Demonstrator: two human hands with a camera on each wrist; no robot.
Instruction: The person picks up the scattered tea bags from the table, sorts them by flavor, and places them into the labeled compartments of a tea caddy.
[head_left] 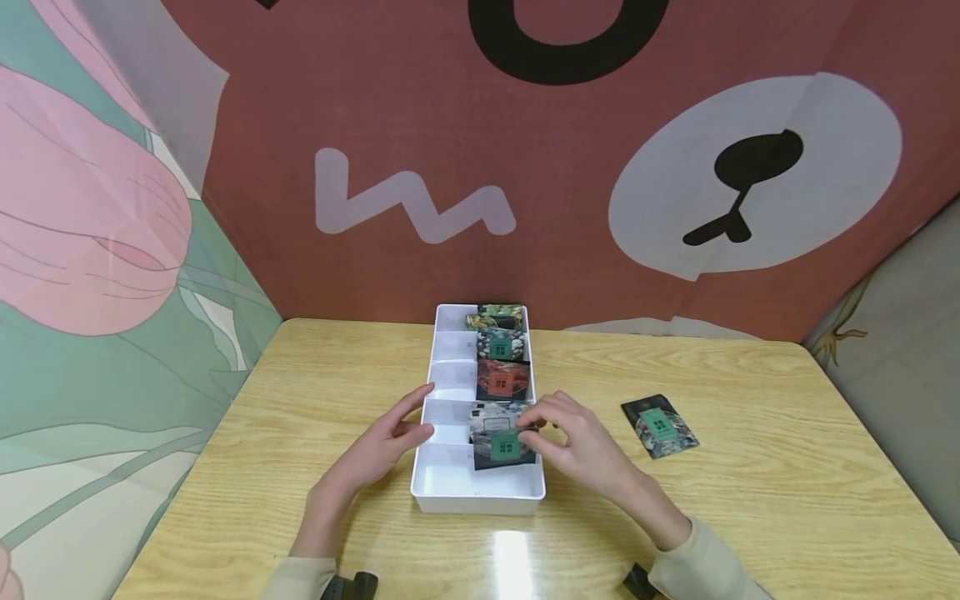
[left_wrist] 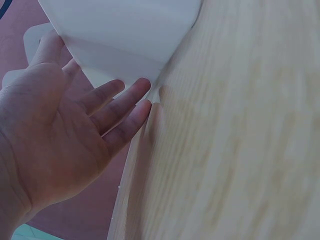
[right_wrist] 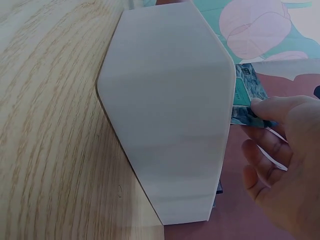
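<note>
A long white divided box (head_left: 476,506) stands on the table. My right hand (head_left: 581,442) pinches a dark sachet with a green label (head_left: 506,447) between thumb and fingers, over the box's near right part; the right wrist view shows this sachet (right_wrist: 244,95) above the box's rim. Just behind it, a grey-patterned sachet (head_left: 487,417) is partly covered. Farther back in the compartments are a red sachet (head_left: 501,381), a grey one with a green label (head_left: 498,344) and a yellow-green one (head_left: 497,317). My left hand (head_left: 382,446) touches the box's left side, its fingers loosely extended.
Another dark sachet with a green label (head_left: 660,426) lies flat on the wooden table (head_left: 750,500), right of the box. A patterned cloth (head_left: 420,100) hangs behind the table's far edge.
</note>
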